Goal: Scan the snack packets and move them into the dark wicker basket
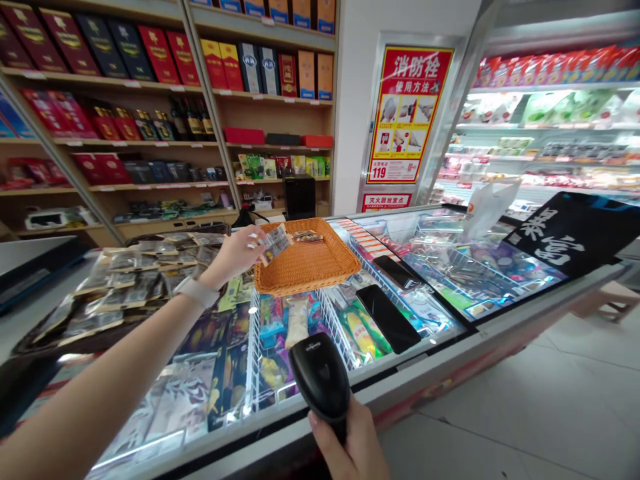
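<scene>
My left hand (239, 250) pinches a small clear-and-brown snack packet (277, 243) over the left side of an orange wicker basket (320, 267). Another small packet (307, 236) lies inside at the basket's back. Below, my right hand (353, 440) is wrapped round the handle of a black barcode scanner (321, 373), whose head points forward over the freezer's front edge. To the left a dark tray (35, 343) is heaped with similar packets (120, 280).
The basket rests on the glass top of a chest freezer (425, 353) full of packaged food. Two dark phones (387, 319) lie right of the basket. Farther right are a plastic bag (487, 207) and a black sign (575, 233). Shelves of boxes (155, 57) stand behind.
</scene>
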Available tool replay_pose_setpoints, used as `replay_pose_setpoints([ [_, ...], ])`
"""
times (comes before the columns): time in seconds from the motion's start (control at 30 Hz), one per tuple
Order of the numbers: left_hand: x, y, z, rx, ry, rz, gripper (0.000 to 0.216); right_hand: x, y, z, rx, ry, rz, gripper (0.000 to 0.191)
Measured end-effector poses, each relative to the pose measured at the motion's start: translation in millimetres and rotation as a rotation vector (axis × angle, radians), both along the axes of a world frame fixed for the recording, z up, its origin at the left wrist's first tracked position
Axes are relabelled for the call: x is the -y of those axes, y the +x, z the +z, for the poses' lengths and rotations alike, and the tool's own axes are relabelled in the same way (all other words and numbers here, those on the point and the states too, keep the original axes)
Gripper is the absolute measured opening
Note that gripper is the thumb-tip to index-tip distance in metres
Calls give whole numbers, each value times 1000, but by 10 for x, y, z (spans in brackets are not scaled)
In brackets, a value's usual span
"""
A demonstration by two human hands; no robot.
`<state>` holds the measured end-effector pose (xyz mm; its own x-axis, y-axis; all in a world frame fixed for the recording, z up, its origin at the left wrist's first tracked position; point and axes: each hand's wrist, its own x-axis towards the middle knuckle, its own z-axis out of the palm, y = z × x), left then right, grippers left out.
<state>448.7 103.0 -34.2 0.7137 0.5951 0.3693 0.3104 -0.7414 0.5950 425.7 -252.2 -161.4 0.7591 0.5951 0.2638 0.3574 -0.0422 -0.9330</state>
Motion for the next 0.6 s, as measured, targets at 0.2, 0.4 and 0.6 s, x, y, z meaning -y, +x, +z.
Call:
replay_pose_setpoints([
  [0.2, 365, -939, -275, 253, -374, -74, 47, -80, -209, 152, 9, -16, 57, 56],
  [0.4, 386, -1397, -668, 333, -550, -63, 73, -227, -427, 337, -13, -28, 232, 37],
  [0.6, 349, -1570, -843, 382, -567, 43, 66, -365, -506, 428, -63, -80, 404, 28],
])
